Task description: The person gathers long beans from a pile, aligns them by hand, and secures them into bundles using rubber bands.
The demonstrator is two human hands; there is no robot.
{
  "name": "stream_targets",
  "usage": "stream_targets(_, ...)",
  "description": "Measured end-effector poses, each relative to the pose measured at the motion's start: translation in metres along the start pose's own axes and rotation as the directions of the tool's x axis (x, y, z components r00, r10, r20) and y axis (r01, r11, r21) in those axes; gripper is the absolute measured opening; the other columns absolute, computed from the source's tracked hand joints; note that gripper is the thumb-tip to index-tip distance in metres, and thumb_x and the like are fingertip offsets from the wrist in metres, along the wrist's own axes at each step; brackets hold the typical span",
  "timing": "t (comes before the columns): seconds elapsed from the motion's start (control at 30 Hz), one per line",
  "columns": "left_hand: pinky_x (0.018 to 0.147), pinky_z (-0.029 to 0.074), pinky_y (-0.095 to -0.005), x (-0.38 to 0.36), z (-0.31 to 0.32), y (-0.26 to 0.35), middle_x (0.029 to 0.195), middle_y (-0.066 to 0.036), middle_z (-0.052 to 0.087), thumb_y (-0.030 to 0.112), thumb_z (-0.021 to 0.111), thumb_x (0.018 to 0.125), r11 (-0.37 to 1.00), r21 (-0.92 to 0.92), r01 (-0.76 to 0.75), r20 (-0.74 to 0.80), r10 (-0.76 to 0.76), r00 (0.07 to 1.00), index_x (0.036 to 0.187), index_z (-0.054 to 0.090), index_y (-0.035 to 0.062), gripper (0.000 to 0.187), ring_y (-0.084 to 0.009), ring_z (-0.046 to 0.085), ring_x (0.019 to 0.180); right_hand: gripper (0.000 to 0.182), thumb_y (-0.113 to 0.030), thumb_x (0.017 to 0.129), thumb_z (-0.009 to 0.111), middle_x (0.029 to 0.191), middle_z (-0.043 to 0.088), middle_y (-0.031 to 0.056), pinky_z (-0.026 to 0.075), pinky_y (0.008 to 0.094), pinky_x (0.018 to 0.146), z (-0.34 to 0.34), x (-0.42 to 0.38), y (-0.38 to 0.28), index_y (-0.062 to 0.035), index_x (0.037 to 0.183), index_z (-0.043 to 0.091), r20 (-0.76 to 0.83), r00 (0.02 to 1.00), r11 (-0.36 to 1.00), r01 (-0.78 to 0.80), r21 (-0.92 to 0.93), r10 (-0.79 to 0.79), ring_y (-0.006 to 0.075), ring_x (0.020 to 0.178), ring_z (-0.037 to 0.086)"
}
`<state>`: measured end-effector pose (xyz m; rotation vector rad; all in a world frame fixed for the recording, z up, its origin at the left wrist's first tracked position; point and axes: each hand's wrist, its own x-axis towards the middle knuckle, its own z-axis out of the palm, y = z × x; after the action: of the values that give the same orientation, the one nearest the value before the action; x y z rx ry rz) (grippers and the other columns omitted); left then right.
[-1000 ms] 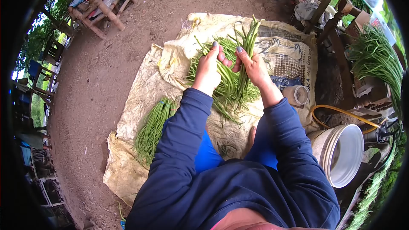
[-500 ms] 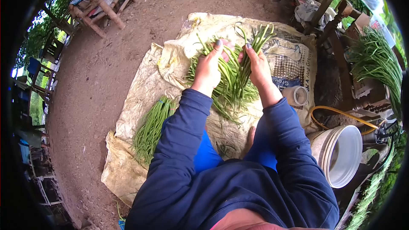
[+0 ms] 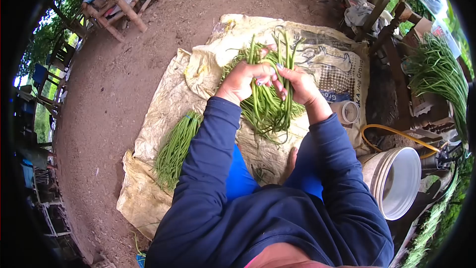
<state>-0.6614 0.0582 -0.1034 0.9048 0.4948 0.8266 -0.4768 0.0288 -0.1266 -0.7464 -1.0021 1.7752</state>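
My left hand (image 3: 241, 80) is closed around a few long green beans that stick up past its thumb and hang down below. My right hand (image 3: 300, 85) grips another small bunch of long beans (image 3: 287, 111), upright in front of me. The fingertips of both hands meet or nearly meet between the two bunches. Under them lies a loose pile of long beans (image 3: 265, 114) on the pale woven sack (image 3: 163, 101). A tied bundle of long beans (image 3: 178, 146) rests on the sack to the left of my left arm.
To my right stand a large white bucket (image 3: 400, 183) and a small plastic tub (image 3: 348, 112), with a yellow hose (image 3: 391, 128) behind. More long beans (image 3: 436, 72) hang over a wooden bench at the right. A bamboo bench (image 3: 124, 10) stands far left on the dirt ground.
Both hands have come closer together, the left turning inward with its fingers toward the right. The right hand's bunch has moved slightly left and looks thinner and more upright.
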Motion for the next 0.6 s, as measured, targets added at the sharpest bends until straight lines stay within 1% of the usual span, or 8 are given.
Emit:
stream_targets(0.1, 0.059, 0.039, -0.0248, -0.002, 0.009, 0.001, 0.064, 0.004, 0.045, 0.010, 0.062, 0.087, 0.997, 0.069, -0.030, -0.017, 0.031, 0.999, 0.132, 0.049, -0.0007, 0.048, -0.0074, 0.040, 0.056, 0.025, -0.026, 0.095, 0.053, 0.065, 0.055, 0.0054, 0.043, 0.0257, 0.041, 0.001, 0.001, 0.004, -0.0025, 0.091, 0.058, 0.018, 0.999, 0.997, -0.052, 0.048, 0.051, 0.0126, 0.046, 0.049)
stream_targets(0.17, 0.058, 0.038, -0.0254, 0.006, 0.005, -0.006, 0.064, 0.003, 0.048, 0.022, 0.064, 0.090, 0.997, 0.078, -0.013, -0.223, 0.030, 0.974, 0.124, 0.056, 0.0001, 0.041, -0.0088, 0.042, 0.057, 0.022, -0.025, 0.096, 0.054, 0.065, 0.055, 0.0054, 0.044, 0.0268, 0.041, 0.003, 0.006, 0.007, -0.0042, 0.097, 0.057, -0.055, 0.998, 1.000, 0.005, 0.021, -0.003, 0.0131, 0.045, 0.049)
stream_targets(0.2, 0.057, 0.037, -0.0256, 0.008, 0.004, -0.011, 0.065, 0.003, 0.049, 0.031, 0.064, 0.091, 0.990, 0.133, -0.050, -0.238, 0.081, 0.968, 0.117, 0.061, 0.0003, 0.040, -0.0090, 0.041, 0.057, 0.027, -0.023, 0.094, 0.056, 0.065, 0.052, 0.0040, 0.044, 0.0268, 0.041, 0.004, 0.006, 0.007, -0.0097, 0.117, 0.051, -0.068, 0.997, 0.999, 0.039, 0.017, -0.037, 0.0132, 0.045, 0.048)
stream_targets(0.37, 0.059, 0.043, -0.0246, 0.011, 0.016, -0.016, 0.069, 0.001, 0.055, 0.033, 0.064, 0.091, 0.974, 0.197, -0.108, -0.232, 0.154, 0.960, 0.105, 0.065, 0.0011, 0.035, -0.0089, 0.051, 0.064, 0.031, -0.022, 0.096, 0.052, 0.071, 0.055, 0.0039, 0.049, 0.0268, 0.047, 0.014, 0.008, 0.014, -0.0064, 0.123, 0.051, -0.205, 0.965, 0.985, 0.171, 0.031, -0.161, 0.0134, 0.051, 0.053)
stream_targets(0.43, 0.041, 0.039, -0.0284, 0.016, 0.027, -0.024, 0.067, -0.004, 0.061, 0.039, 0.061, 0.092, 0.898, 0.337, -0.284, -0.375, 0.405, 0.834, 0.089, 0.068, 0.0033, 0.036, -0.0086, 0.055, 0.055, 0.026, -0.019, 0.096, 0.051, 0.075, 0.058, 0.0050, 0.052, 0.0291, 0.053, 0.008, 0.016, 0.020, -0.0038, 0.117, 0.053, -0.337, 0.917, 0.976, 0.212, -0.042, -0.214, 0.0159, 0.058, 0.058)
stream_targets(0.47, 0.042, 0.038, -0.0256, 0.014, 0.030, -0.021, 0.078, -0.007, 0.067, 0.039, 0.059, 0.093, 0.945, 0.243, -0.217, -0.437, 0.306, 0.846, 0.092, 0.068, 0.0038, 0.037, -0.0071, 0.055, 0.057, 0.025, -0.017, 0.097, 0.050, 0.081, 0.059, 0.0048, 0.053, 0.0271, 0.062, 0.007, 0.018, 0.023, -0.0020, 0.116, 0.055, -0.388, 0.895, 0.974, 0.220, -0.053, -0.223, 0.0155, 0.070, 0.061)
stream_targets(0.57, 0.048, 0.038, -0.0241, 0.016, 0.005, -0.018, 0.076, -0.006, 0.065, 0.040, 0.058, 0.094, 0.950, 0.294, -0.106, -0.410, 0.225, 0.884, 0.090, 0.066, 0.0030, 0.038, -0.0078, 0.053, 0.059, 0.027, -0.020, 0.097, 0.050, 0.083, 0.059, 0.0003, 0.045, 0.0204, 0.066, -0.007, 0.021, 0.021, -0.0030, 0.116, 0.059, -0.310, 0.919, 0.965, 0.200, -0.170, -0.245, 0.0076, 0.079, 0.054)
stream_targets(0.6, 0.069, 0.045, -0.0288, 0.020, 0.002, -0.022, 0.072, -0.005, 0.059, 0.038, 0.068, 0.088, 0.980, 0.075, -0.184, -0.429, 0.198, 0.882, 0.078, 0.060, 0.0038, 0.036, -0.0160, 0.057, 0.068, 0.026, -0.021, 0.097, 0.052, 0.079, 0.059, -0.0024, 0.040, 0.0196, 0.066, -0.009, 0.022, 0.022, -0.0048, 0.114, 0.062, -0.278, 0.921, 0.955, 0.222, -0.197, -0.272, 0.0051, 0.074, 0.052)
